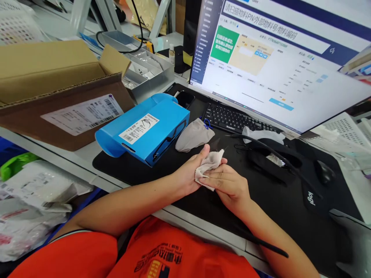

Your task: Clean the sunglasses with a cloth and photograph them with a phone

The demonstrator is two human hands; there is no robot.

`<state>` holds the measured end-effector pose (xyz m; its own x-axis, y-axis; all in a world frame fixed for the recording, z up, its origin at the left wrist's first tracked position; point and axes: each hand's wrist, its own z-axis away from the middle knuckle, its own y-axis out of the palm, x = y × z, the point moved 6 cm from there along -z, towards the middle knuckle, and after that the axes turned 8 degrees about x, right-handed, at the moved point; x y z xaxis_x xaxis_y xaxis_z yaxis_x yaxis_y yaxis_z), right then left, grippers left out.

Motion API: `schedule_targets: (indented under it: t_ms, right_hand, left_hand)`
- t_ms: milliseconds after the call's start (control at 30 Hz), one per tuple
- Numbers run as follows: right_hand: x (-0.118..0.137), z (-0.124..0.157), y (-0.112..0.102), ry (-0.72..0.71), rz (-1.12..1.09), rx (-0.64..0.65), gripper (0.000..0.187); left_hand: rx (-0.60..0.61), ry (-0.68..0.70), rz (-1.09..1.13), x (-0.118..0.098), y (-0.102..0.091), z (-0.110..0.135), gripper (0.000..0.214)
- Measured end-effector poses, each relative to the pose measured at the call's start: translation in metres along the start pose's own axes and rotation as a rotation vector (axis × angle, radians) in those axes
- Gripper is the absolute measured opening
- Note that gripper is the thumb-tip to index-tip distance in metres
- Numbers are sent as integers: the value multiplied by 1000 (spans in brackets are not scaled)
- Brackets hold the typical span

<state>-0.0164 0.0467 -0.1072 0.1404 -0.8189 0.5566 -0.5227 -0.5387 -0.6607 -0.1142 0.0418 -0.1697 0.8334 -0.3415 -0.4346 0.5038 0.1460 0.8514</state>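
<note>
A small grey wiping cloth (211, 164) with zigzag edges is bunched between my two hands above the black desk mat. My left hand (188, 173) has its thumb up along the cloth, and its other fingers are mostly hidden. The fingers of my right hand (230, 183) press the cloth against my left palm. Just beyond them lies a grey fabric pouch (194, 135) with a blue cord. To the left of the pouch, a blue box (156, 129) with a white product label rests on the mat, its end flap folded out.
An open cardboard carton (65, 112) stands at the left, near a grey metal tray (153, 79). Behind the keyboard (232, 117) rises a large monitor (275, 69). Black curved items and a mouse (324, 172) lie at the right. Plastic-wrapped parcels (37, 185) sit below the desk's left edge.
</note>
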Motion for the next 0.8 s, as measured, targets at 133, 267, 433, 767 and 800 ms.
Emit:
schedule_targets:
  t_ms: [133,267,433,767,800]
  right_hand:
    - [0,-3,-3,63,56,-71,38]
    - [-1,-3,-2,156,303,-169,26]
    - [5,-6,13,117,209,-119,23]
    - [5,3,19,103,245,-169,30]
    - [7,5,19,76,298,-184,34]
  left_hand:
    - [-50,-14,17,6,0,2,58]
    - [-117,7,40,1,2,6,58]
    - [-207,-42,58,2,-6,10,54]
    - [-208,-58,90,9,-3,11,50]
    - [-194,-49,79,9,-2,11,49]
